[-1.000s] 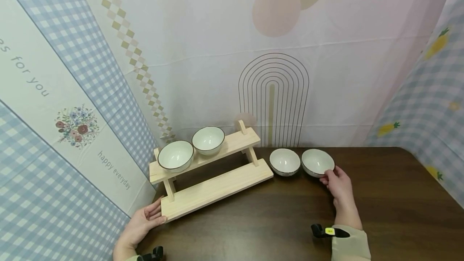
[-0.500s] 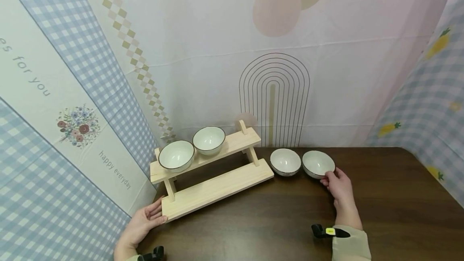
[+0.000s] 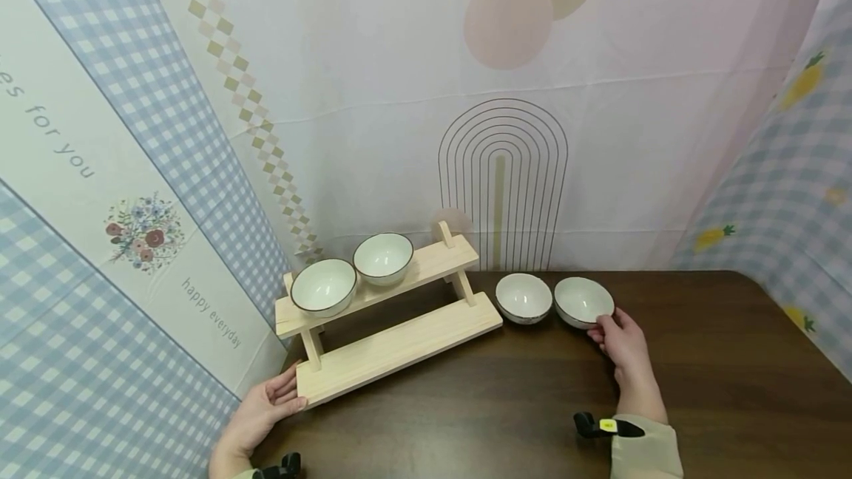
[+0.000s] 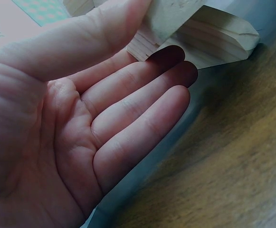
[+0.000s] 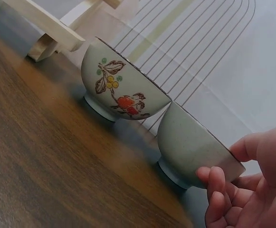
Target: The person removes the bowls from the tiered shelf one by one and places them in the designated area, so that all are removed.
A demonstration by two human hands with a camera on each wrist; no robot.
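While the right hand (image 3: 623, 342) pinches the near right rim of a plain, pale, round bowl (image 3: 580, 300) between thumb and fingers (image 5: 217, 179), that bowl stands upright near the back edge of the dark brown wooden counter (image 3: 499, 405). Just left of it stands a white round bowl with fruit-and-leaf decoration outside (image 5: 121, 88); their rims appear to meet. A two-tier pale wooden stand (image 3: 399, 346) sits askew toward the counter's back left corner. Its upper board (image 3: 435, 261) carries two white, dark-rimmed round bowls (image 3: 324, 287) side by side, nearer the left end. The left hand (image 3: 262, 409) is at the lower board's (image 3: 359, 363) left end, thumb at the front corner, fingers nearly straight; the left wrist view is dim, so firm contact cannot be confirmed.
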